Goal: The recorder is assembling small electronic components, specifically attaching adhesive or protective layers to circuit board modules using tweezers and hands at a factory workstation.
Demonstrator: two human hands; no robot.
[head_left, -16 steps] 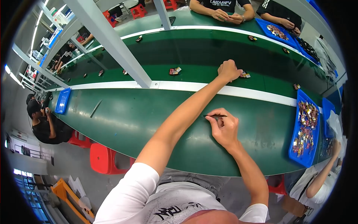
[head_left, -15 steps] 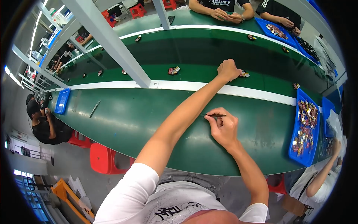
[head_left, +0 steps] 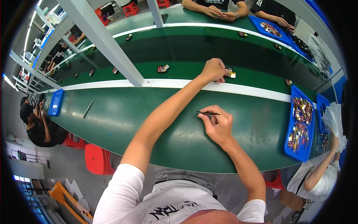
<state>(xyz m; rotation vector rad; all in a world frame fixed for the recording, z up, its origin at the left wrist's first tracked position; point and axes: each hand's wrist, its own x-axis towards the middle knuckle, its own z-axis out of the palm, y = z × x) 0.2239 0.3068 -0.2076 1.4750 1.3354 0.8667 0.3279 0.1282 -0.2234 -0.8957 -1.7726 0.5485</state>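
Note:
My left hand point(head_left: 216, 70) is stretched across the white rail onto the green belt. Its fingers are closed at the edge of a small dark part point(head_left: 230, 72) with white and yellow bits, which sticks out beyond the fingertips. Over the near green worktop, my right hand point(head_left: 218, 121) is closed around dark, thin tweezers point(head_left: 207, 113), their tips pointing left. More small parts of black, red and white lie along the belt, among them one part point(head_left: 163, 68) left of my left hand and another part point(head_left: 288, 82) to the right.
A blue tray point(head_left: 287, 143) heaped with small parts stands at the right. An empty-looking blue tray point(head_left: 55, 102) sits far left, near a thin metal strip point(head_left: 88, 108). A grey post point(head_left: 108, 41) rises from the white rail point(head_left: 179, 84). Other people sit around the belt.
The whole view has shifted, so things appear further left. My left fingers now meet the small part, which shows more of its dark side. My right hand still holds the tweezers.

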